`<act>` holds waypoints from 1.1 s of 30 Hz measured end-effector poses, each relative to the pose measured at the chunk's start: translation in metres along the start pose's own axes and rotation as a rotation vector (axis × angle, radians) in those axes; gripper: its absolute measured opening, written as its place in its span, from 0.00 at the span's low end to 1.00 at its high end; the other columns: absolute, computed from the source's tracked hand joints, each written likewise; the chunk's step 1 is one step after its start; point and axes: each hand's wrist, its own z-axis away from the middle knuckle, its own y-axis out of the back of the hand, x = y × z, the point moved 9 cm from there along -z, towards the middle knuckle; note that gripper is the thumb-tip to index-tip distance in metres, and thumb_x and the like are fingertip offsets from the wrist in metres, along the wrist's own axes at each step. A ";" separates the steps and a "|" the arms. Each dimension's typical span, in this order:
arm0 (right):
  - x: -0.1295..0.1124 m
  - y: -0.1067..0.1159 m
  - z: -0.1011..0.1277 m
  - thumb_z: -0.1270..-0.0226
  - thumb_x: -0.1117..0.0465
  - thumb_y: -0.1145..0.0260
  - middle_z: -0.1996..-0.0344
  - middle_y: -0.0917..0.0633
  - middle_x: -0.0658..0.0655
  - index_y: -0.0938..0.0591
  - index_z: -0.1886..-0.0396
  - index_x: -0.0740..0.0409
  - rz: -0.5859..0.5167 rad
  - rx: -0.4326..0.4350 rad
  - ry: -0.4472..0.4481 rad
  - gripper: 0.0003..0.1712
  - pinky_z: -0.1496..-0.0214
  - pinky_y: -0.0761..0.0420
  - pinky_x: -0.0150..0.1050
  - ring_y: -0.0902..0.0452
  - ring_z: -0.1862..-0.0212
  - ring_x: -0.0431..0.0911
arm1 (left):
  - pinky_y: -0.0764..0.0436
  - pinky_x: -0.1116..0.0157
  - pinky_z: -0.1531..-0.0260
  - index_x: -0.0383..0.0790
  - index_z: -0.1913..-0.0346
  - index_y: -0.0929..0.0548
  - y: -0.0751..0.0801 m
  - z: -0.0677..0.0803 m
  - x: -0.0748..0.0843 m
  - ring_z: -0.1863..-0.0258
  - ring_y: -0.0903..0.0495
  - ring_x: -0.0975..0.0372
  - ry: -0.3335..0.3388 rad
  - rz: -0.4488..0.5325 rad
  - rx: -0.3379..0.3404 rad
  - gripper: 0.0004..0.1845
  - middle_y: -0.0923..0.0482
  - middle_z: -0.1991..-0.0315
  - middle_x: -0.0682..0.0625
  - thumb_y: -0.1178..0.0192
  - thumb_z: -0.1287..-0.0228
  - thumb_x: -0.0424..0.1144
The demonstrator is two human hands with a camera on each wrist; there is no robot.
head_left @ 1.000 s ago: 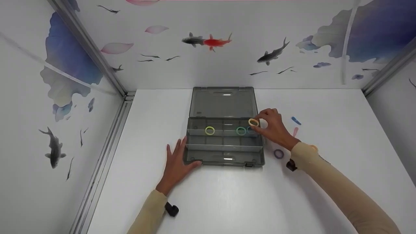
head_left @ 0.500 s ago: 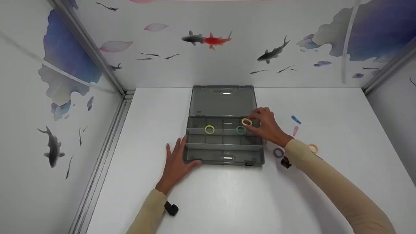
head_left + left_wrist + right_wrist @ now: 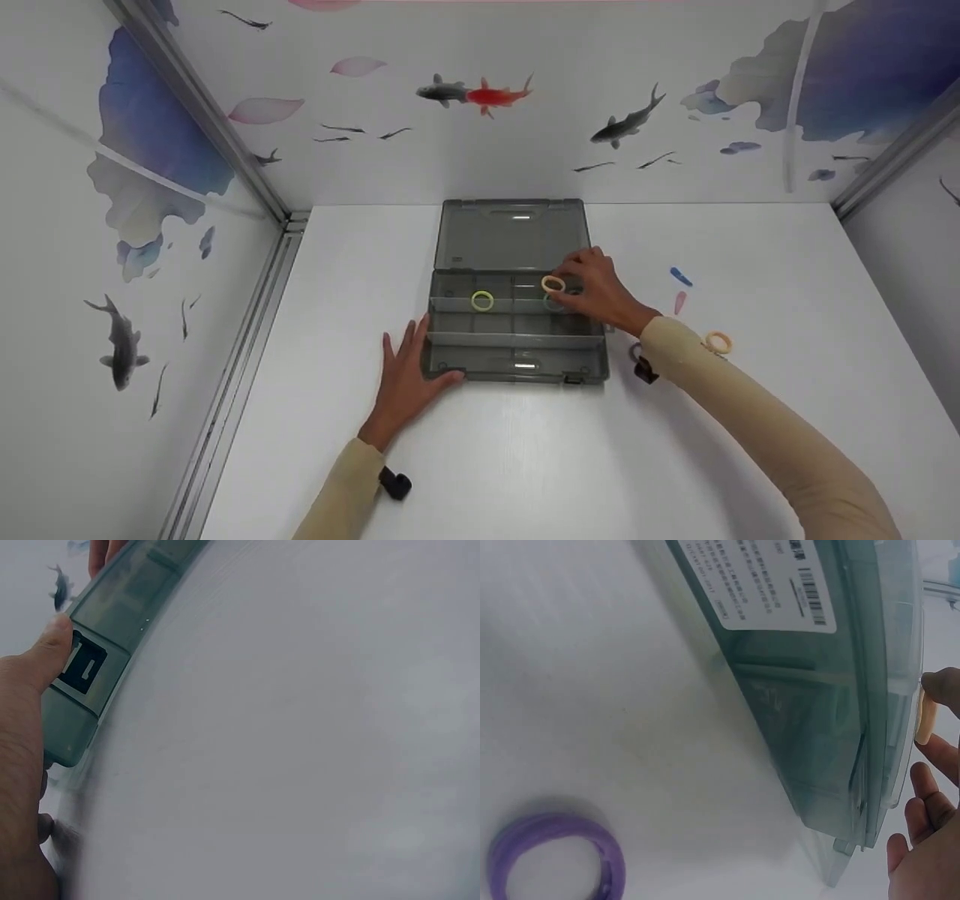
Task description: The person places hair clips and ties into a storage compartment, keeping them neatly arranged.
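A grey see-through compartment box (image 3: 517,341) lies with its lid (image 3: 512,244) folded back. My left hand (image 3: 405,390) rests at its front left corner, fingers straight along the side and thumb on the front wall. Over the back row, my right hand (image 3: 604,289) pinches a pale orange hair tie (image 3: 927,718) between thumb and index finger. A yellow-green hair tie (image 3: 473,301) sits at the divider on the left. Just under the held one is a green hair tie (image 3: 548,304), partly covered. The right hand hides the compartment at the back right.
On the table right of the box lie a blue hair clip (image 3: 681,276), a pink clip (image 3: 680,303), another orange hair tie (image 3: 728,343) and a purple hair tie (image 3: 553,824). The right sleeve (image 3: 720,382) passes over that side. A patterned panel (image 3: 510,165) stands behind the box.
My right hand has moved left across the back row with the orange hair tie, now over the green one. More of the orange hair tie on the table shows. My left hand has stayed put.
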 end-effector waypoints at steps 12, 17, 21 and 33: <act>-0.011 -0.014 -0.013 0.34 0.49 0.26 0.50 0.21 0.58 0.12 0.54 0.55 0.040 -0.027 0.040 0.16 0.41 0.37 0.57 0.31 0.46 0.54 | 0.57 0.35 0.26 0.69 0.19 0.60 0.000 0.000 0.000 0.21 0.64 0.37 0.004 -0.002 -0.017 0.61 0.51 0.19 0.40 0.37 0.51 0.78; -0.015 -0.017 -0.019 0.36 0.50 0.25 0.52 0.20 0.59 0.12 0.56 0.56 0.048 -0.010 0.073 0.16 0.39 0.35 0.57 0.29 0.47 0.54 | 0.57 0.36 0.26 0.68 0.19 0.59 0.001 -0.001 0.000 0.21 0.62 0.37 -0.002 -0.019 -0.001 0.61 0.50 0.20 0.40 0.37 0.51 0.78; -0.019 -0.020 -0.021 0.38 0.51 0.23 0.52 0.20 0.59 0.12 0.56 0.57 0.046 -0.002 0.082 0.17 0.41 0.34 0.57 0.29 0.48 0.54 | 0.56 0.35 0.26 0.68 0.19 0.59 0.001 0.000 0.001 0.21 0.63 0.36 -0.004 -0.010 0.004 0.61 0.50 0.20 0.40 0.36 0.50 0.77; -0.026 -0.029 -0.027 0.37 0.53 0.24 0.52 0.20 0.60 0.13 0.57 0.59 0.008 -0.002 0.085 0.16 0.42 0.33 0.56 0.29 0.47 0.55 | 0.53 0.34 0.27 0.68 0.19 0.58 0.002 0.001 0.002 0.22 0.63 0.35 -0.010 -0.009 0.007 0.60 0.50 0.20 0.41 0.36 0.49 0.76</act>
